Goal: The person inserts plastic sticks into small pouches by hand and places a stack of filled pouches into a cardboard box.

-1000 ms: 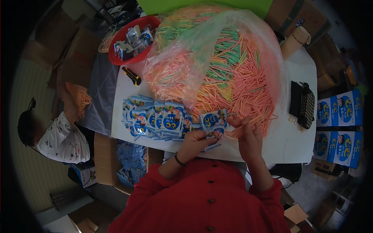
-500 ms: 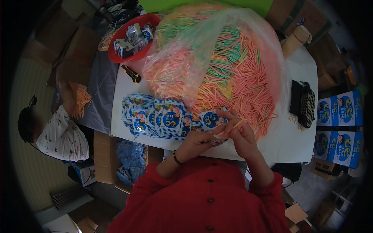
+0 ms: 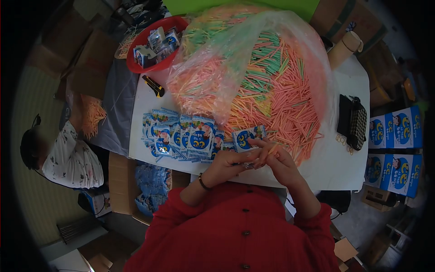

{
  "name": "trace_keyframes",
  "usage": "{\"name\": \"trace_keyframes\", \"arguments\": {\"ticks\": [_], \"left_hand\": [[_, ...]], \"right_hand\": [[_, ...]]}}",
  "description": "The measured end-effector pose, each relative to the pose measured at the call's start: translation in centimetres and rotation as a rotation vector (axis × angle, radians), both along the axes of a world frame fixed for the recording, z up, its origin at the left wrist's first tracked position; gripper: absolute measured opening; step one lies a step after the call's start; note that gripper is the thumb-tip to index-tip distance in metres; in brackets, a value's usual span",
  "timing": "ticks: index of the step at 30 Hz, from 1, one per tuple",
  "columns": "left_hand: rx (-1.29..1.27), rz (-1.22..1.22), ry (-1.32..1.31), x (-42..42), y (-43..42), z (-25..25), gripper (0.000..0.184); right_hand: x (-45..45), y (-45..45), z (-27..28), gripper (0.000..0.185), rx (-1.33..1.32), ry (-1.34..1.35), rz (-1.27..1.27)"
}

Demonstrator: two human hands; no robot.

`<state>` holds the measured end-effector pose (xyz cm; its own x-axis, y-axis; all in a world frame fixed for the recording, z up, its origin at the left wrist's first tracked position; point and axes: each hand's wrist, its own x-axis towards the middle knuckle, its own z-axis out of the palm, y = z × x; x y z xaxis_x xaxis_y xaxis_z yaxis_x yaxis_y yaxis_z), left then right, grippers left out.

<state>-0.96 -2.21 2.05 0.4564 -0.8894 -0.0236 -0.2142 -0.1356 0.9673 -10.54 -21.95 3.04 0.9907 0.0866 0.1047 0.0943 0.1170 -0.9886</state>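
My left hand (image 3: pixel 226 165) and my right hand (image 3: pixel 282 167) meet in front of my body over the table's near edge. A small shiny packet (image 3: pixel 248 166), mostly covered by fingers, is pinched in my left hand. The fingers of my right hand close on thin orange candy-like sticks (image 3: pixel 272 151) at the packet's mouth; how many cannot be told. Just beyond my fingers lies a blue-and-white printed packet (image 3: pixel 244 139). More such packets (image 3: pixel 199 136) are spread in an overlapping pile to the left.
A large clear plastic bag (image 3: pixel 217 86) of pink, green and yellow sticks (image 3: pixel 294 95) covers the middle. Around it are a red bowl (image 3: pixel 149 68) of packets, a box cutter (image 3: pixel 153 86), a checkered pouch (image 3: pixel 358 124) and printed boxes (image 3: pixel 394 129). Another person (image 3: pixel 72 154) works at left.
My hands have come closer together, and the fingers of my right hand have moved left onto the packet, covering more of the sticks. The person at left has shifted slightly.
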Motion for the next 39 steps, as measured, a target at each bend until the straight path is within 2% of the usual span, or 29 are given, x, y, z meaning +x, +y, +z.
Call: {"name": "trace_keyframes", "arguments": {"ticks": [2,4,5,6,7,9,10,11,12,13,14,16,17,19,22,23,25,29,31,35,37,38,39], "left_hand": [[0.020,-0.004,0.038,-0.2,0.0,-0.3,0.046],[0.042,-0.019,0.076,-0.8,-0.5,-0.7,0.044],[-0.067,0.051,0.181,-1.7,-1.2,-1.0,0.041],[-0.176,0.121,0.285,-2.3,-1.5,-1.2,0.038],[-0.176,0.118,0.283,-2.4,-1.3,-1.5,0.038],[-0.118,0.071,0.422,-2.2,-1.1,-1.5,0.032],[-0.118,0.070,0.422,-2.0,-1.1,-1.0,0.032],[-0.015,0.081,0.410,-1.7,-1.1,-0.3,0.030],[0.087,0.094,0.397,-1.5,-1.1,0.3,0.028],[0.086,0.099,0.398,-1.5,-1.0,0.1,0.028],[0.065,0.106,0.396,-1.5,-1.0,-0.3,0.026],[0.045,0.111,0.397,-1.6,-0.9,-0.5,0.024],[0.011,0.119,0.364,-1.7,-0.9,-0.4,0.023],[-0.021,0.122,0.333,-1.7,-0.8,-0.4,0.022],[-0.019,0.092,0.269,-1.5,-0.7,-0.5,0.022],[-0.003,0.078,0.296,-1.4,-0.7,-0.4,0.022],[0.013,0.069,0.324,-1.5,-0.5,-0.4,0.021],[-0.023,0.060,0.332,-1.6,-0.3,-0.6,0.020],[-0.031,0.037,0.346,-1.5,-0.2,-0.7,0.020],[-0.097,-0.008,0.339,-1.4,-0.4,-1.2,0.022],[-0.141,-0.024,0.342,-1.4,-0.6,-1.3,0.022],[-0.101,-0.005,0.343,-1.4,-0.5,-1.3,0.022],[-0.062,0.015,0.342,-1.4,-0.5,-1.3,0.023]], "right_hand": [[-0.6,0.6,-0.6,0.017,0.075,0.044,-0.011],[-0.8,1.5,-0.7,0.012,0.259,0.115,-0.087],[-0.7,1.3,-0.7,0.012,0.259,0.113,-0.089],[-0.6,1.1,-0.6,0.011,-0.031,0.044,-0.125],[-0.4,0.9,-0.4,0.011,-0.321,-0.025,-0.159],[0.0,0.8,0.5,0.011,-0.264,-0.023,-0.162],[0.2,0.8,0.8,0.011,-0.208,-0.020,-0.163],[0.1,0.8,0.4,0.011,-0.208,-0.020,-0.162],[0.1,1.0,-0.1,0.014,0.069,-0.001,-0.208],[0.1,1.0,-0.4,0.016,0.345,0.018,-0.249],[0.1,1.1,-0.5,0.016,0.345,0.019,-0.245],[0.0,1.1,0.1,0.021,0.622,0.074,-0.413],[0.1,1.1,0.3,0.021,0.622,0.075,-0.415],[0.2,1.0,0.4,0.029,0.376,-0.090,-0.373],[0.3,1.5,0.6,0.028,0.265,-0.133,-0.327],[0.3,1.5,0.6,0.028,0.264,-0.133,-0.326],[0.4,1.4,0.6,0.028,0.091,-0.127,-0.284],[0.1,1.2,-0.7,0.027,0.026,-0.041,-0.184],[0.0,1.7,-0.7,0.026,0.372,0.101,-0.294],[-0.1,1.6,-0.6,0.023,0.387,0.078,-0.243],[-0.2,1.6,-0.5,0.020,0.651,0.053,-0.286],[0.0,1.5,-0.3,0.020,0.651,0.052,-0.284],[0.4,1.4,0.0,0.018,0.759,0.078,-0.446]]}}
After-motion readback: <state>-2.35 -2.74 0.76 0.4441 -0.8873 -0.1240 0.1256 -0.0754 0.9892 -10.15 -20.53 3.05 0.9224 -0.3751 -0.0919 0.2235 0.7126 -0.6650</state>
